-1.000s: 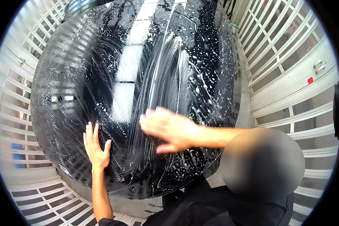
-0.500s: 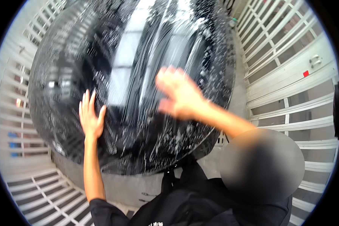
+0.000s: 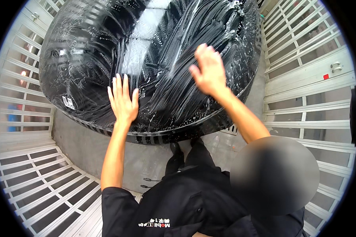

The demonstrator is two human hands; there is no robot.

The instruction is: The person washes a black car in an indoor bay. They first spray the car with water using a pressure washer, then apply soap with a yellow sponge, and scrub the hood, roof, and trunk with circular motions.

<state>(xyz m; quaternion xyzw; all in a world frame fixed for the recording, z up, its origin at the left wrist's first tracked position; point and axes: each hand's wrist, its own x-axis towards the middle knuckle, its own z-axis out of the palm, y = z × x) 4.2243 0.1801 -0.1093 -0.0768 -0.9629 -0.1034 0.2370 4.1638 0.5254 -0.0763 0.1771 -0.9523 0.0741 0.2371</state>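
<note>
A glossy, curved black car panel (image 3: 162,108) fills the upper middle of the view, wet and streaked with white suds. My left hand (image 3: 123,103) lies flat on its near part, palm down, fingers stretched and slightly apart, beside a bright reflection. Farther out and to the right, my right hand (image 3: 211,72) is over the soapy surface with its fingers extended and thumb out; whether the whole palm touches is hard to tell. Neither hand shows anything held. A small silvery plate-like emblem (image 3: 69,102) sits on the panel's left side.
White slatted frames stand close on the left (image 3: 21,85) and right (image 3: 304,94). Grey floor (image 3: 81,130) runs along the panel's near edge, with a drain grate (image 3: 231,130) at right. Thin dark cords (image 3: 149,183) show beside my dark clothing.
Both hands have shifted right and farther up in the view. The car panel sits higher in the picture as the view has tilted, and its suds streaks look sharper.
</note>
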